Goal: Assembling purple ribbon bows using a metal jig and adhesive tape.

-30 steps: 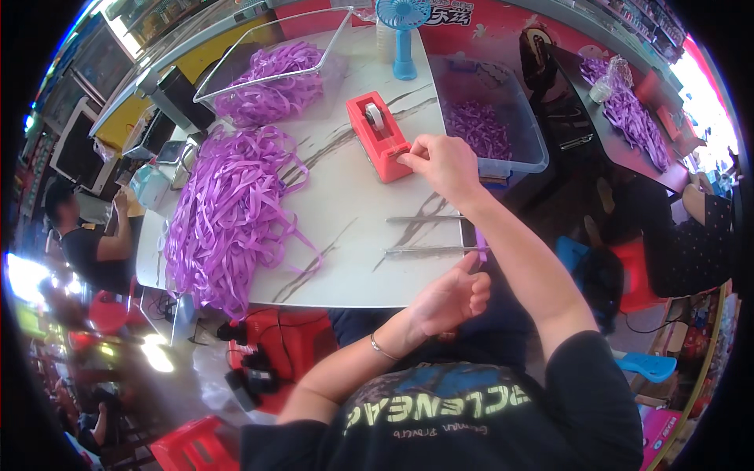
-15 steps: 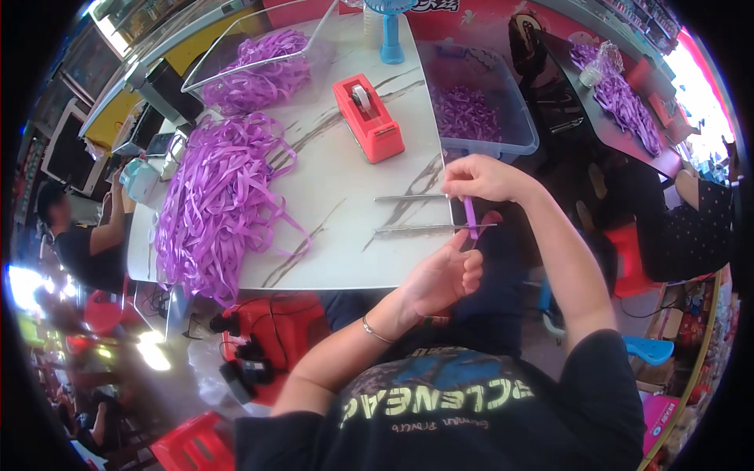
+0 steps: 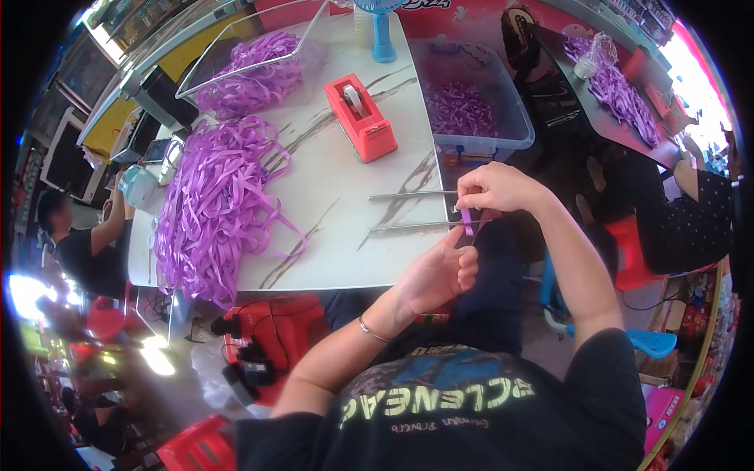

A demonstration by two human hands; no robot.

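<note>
A short strip of purple ribbon runs across two thin metal rods just past the table's right edge. The far rod and the near rod lie roughly parallel, jutting out over that edge. My right hand pinches the ribbon's far end, by the tip of the far rod. At the near rod, my left hand is closed, thumb and forefinger on the ribbon's near end, the other fingers curled. A large heap of purple ribbon loops covers the table's left side.
On the white marbled table stand a red tape dispenser, a clear bin of ribbon and a blue fan. A clear plastic tub with purple pieces sits beyond the right edge. Other people sit left and right.
My right hand has shifted slightly right and toward me, closer to my left hand. Less of the ribbon shows between them. The left hand stays nearly in place, and the view has moved a little.
</note>
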